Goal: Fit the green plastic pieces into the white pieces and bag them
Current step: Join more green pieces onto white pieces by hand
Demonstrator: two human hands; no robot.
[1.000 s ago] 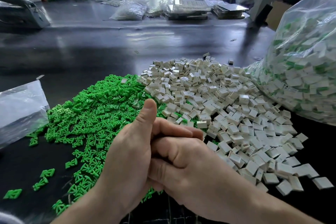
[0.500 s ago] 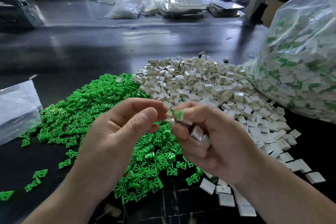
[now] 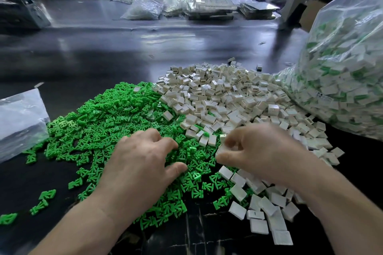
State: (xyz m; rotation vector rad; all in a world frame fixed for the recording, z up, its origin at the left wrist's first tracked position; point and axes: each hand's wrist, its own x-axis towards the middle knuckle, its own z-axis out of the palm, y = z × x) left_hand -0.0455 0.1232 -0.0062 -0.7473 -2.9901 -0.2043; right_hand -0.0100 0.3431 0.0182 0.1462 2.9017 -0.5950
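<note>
heap of small green forked plastic pieces [image 3: 107,122] at nine o'clock of mid-frame, touching a heap of small white squarish plastic shells [image 3: 228,97] at one o'clock, a few mixed along the seam. left hand [image 3: 143,163] palm down over the green heap's near side, fingers bent with tips on the pieces, thumb apart, nothing seen pinched. right hand [image 3: 263,151] at three o'clock of the left, clear of it, fingers curled in, pinching a white shell [image 3: 222,150] against the thumb; blurred, so one shell or more hard to say. bare dark shiny tabletop [image 3: 103,54] from ten to twelve o'clock beyond both heaps, plus a narrow bare strip at six between the forearms. stray green pieces toward seven o'clock, loose white ones toward five. both forearms cut off by the bottom edge. large clear plastic bag [image 3: 342,68] at two o'clock, cut by the right edge, packed with white shells showing green inside, its foot touching the white heap. smaller clear plastic bag [image 3: 18,122] at nine o'clock, cut by the left edge, contents unreadable. more clear bags and flat trays [image 3: 207,6] at twelve o'clock along the far side, too small to sort.
</note>
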